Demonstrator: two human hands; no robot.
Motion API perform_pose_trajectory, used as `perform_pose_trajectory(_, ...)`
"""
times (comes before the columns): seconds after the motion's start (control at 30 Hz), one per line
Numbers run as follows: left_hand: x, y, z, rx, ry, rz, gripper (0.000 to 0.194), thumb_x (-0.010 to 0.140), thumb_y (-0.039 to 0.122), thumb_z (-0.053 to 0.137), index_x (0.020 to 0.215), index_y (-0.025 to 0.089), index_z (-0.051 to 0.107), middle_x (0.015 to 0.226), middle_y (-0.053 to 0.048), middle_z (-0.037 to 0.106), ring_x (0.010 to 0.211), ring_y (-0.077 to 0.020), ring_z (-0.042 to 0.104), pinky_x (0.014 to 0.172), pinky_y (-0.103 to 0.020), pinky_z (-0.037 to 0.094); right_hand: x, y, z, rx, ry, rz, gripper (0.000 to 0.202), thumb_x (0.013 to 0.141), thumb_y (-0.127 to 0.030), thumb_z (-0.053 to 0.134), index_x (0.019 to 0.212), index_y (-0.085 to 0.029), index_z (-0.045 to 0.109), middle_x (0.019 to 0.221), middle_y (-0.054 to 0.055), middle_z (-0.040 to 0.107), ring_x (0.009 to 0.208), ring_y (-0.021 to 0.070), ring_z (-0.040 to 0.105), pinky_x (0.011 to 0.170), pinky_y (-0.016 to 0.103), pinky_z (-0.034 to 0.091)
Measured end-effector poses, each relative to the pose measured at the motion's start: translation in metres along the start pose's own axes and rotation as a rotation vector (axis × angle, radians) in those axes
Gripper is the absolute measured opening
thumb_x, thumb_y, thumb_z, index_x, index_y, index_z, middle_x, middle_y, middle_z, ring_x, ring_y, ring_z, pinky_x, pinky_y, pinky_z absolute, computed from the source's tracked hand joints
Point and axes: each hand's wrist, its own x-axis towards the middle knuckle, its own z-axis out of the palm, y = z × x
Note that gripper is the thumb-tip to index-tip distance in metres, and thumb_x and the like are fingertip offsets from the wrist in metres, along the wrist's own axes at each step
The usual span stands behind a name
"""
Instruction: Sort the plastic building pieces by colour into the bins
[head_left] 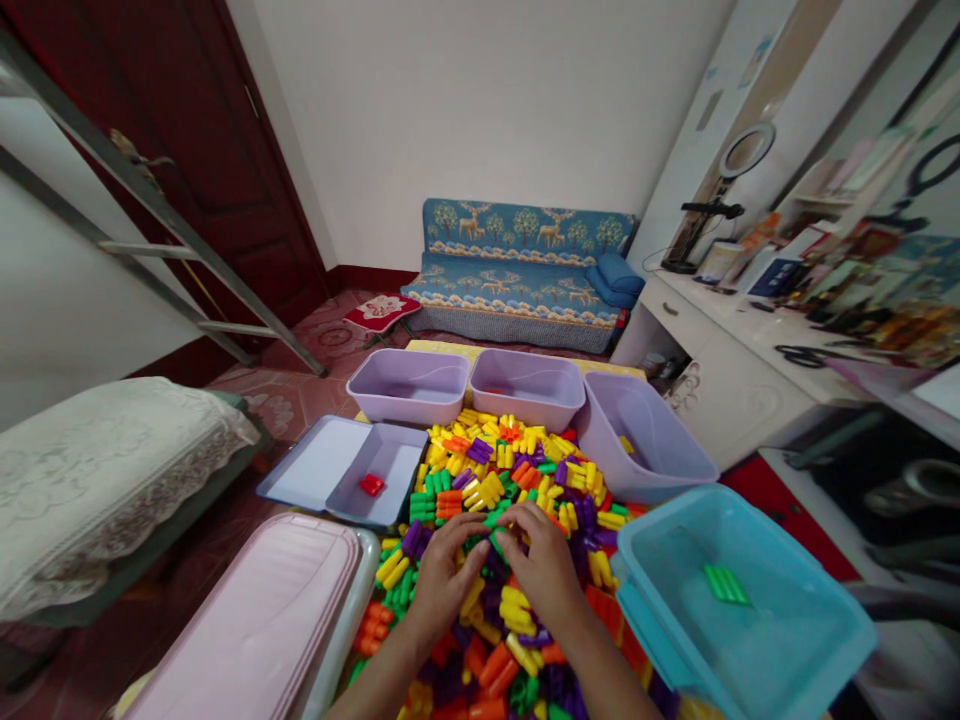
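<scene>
A heap of plastic building blocks (487, 490) in yellow, green, orange, red and purple covers the middle of the table. Both hands are over it, close together. Between thumb and fingers, my right hand (546, 570) grips a green building block (498, 541). Just to its left, my left hand (448, 578) has its fingers curled round green pieces at the same spot; its fingertips are partly hidden. One green block (726, 584) lies in the teal bin (750, 680) at right. A red block (371, 485) lies in the open grey-lilac box (386, 450) at left.
Lilac bins (409, 408) (529, 405) (645, 470) line the far side of the table; a yellow block (626, 445) is in the right one. A pink lid (262, 620) lies front left. Beyond stand a blue sofa (517, 270), a ladder (172, 220) and a cluttered dresser (720, 330).
</scene>
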Motion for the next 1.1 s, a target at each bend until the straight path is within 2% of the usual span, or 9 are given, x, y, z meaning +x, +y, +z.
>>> perform_pose_trajectory(0.1, 0.001, -0.002, 0.002, 0.015, 0.006, 0.015, 0.022, 0.089, 0.037, 0.056, 0.101, 0.024, 0.069, 0.118, -0.008, 0.065, 0.112, -0.0246, 0.059, 0.098, -0.043, 0.045, 0.012, 0.005, 0.002, -0.08, 0.019, -0.016, 0.037, 0.08, -0.007, 0.048, 0.112, -0.02, 0.061, 0.121, 0.008, 0.059, 0.102, 0.0189, 0.06, 0.09, 0.032, 0.047)
perform_pose_trajectory(0.2, 0.001, -0.003, 0.003, 0.036, 0.007, 0.027, 0.022, 0.09, 0.037, 0.055, 0.1, 0.024, 0.068, 0.118, -0.008, 0.065, 0.112, -0.0245, 0.059, 0.098, -0.043, 0.045, 0.027, 0.004, 0.007, -0.239, -0.075, -0.032, 0.062, 0.078, -0.003, 0.045, 0.136, -0.025, 0.048, 0.146, 0.007, 0.042, 0.12, 0.0212, 0.053, 0.096, 0.033, 0.045)
perform_pose_trajectory(0.3, 0.001, -0.004, 0.003, 0.041, 0.007, 0.036, 0.022, 0.09, 0.037, 0.054, 0.1, 0.023, 0.068, 0.117, -0.008, 0.066, 0.111, -0.0244, 0.06, 0.097, -0.043, 0.046, 0.04, -0.002, 0.011, -0.361, -0.165, -0.018, 0.069, 0.078, -0.006, 0.048, 0.143, -0.028, 0.038, 0.143, 0.008, 0.044, 0.116, 0.0232, 0.057, 0.092, 0.034, 0.047)
perform_pose_trajectory(0.4, 0.001, -0.006, 0.003, 0.042, 0.012, 0.039, 0.022, 0.09, 0.036, 0.054, 0.1, 0.023, 0.068, 0.118, -0.008, 0.066, 0.112, -0.0242, 0.06, 0.098, -0.043, 0.046, 0.045, -0.006, 0.011, -0.421, -0.197, 0.018, 0.06, 0.08, -0.011, 0.052, 0.138, -0.023, 0.045, 0.123, 0.009, 0.057, 0.105, 0.0232, 0.062, 0.088, 0.033, 0.048)
perform_pose_trajectory(0.53, 0.001, -0.007, 0.003, 0.056, 0.011, 0.05, 0.021, 0.089, 0.035, 0.054, 0.1, 0.024, 0.069, 0.117, -0.008, 0.066, 0.111, -0.0244, 0.06, 0.098, -0.043, 0.047, 0.039, -0.005, 0.013, -0.426, -0.165, 0.04, 0.039, 0.083, -0.012, 0.05, 0.119, -0.019, 0.061, 0.11, 0.009, 0.061, 0.102, 0.0217, 0.062, 0.088, 0.031, 0.047)
perform_pose_trajectory(0.7, 0.002, -0.005, 0.003, 0.074, 0.022, 0.05, 0.021, 0.089, 0.036, 0.055, 0.098, 0.025, 0.07, 0.116, -0.007, 0.067, 0.11, -0.0242, 0.061, 0.096, -0.041, 0.048, 0.033, 0.005, 0.009, -0.265, 0.002, 0.008, 0.031, 0.083, -0.013, 0.051, 0.11, -0.02, 0.065, 0.111, 0.007, 0.062, 0.103, 0.0196, 0.06, 0.091, 0.029, 0.047)
perform_pose_trajectory(0.87, 0.001, -0.006, 0.003, 0.068, 0.015, 0.035, 0.021, 0.089, 0.037, 0.054, 0.097, 0.025, 0.069, 0.116, -0.007, 0.067, 0.11, -0.0245, 0.061, 0.096, -0.042, 0.048, 0.045, 0.014, -0.014, -0.212, 0.16, 0.017, 0.027, 0.085, -0.015, 0.047, 0.104, -0.018, 0.067, 0.107, 0.008, 0.065, 0.101, 0.0204, 0.06, 0.091, 0.032, 0.047)
perform_pose_trajectory(1.0, 0.001, -0.006, 0.003, 0.044, 0.022, 0.021, 0.021, 0.089, 0.037, 0.053, 0.096, 0.023, 0.068, 0.115, -0.008, 0.066, 0.11, -0.0251, 0.061, 0.096, -0.042, 0.047, 0.043, 0.01, -0.019, -0.232, -0.048, 0.071, 0.029, 0.081, -0.017, 0.053, 0.106, -0.021, 0.067, 0.103, 0.004, 0.069, 0.084, 0.0172, 0.065, 0.081, 0.029, 0.049)
perform_pose_trajectory(1.1, 0.0, -0.004, 0.001, 0.029, 0.034, 0.022, 0.021, 0.089, 0.035, 0.053, 0.095, 0.022, 0.067, 0.114, -0.009, 0.065, 0.109, -0.0249, 0.06, 0.096, -0.042, 0.047, 0.033, 0.003, -0.009, -0.337, -0.226, 0.081, 0.043, 0.075, -0.02, 0.061, 0.118, -0.024, 0.064, 0.113, 0.005, 0.068, 0.097, 0.0212, 0.065, 0.087, 0.031, 0.047)
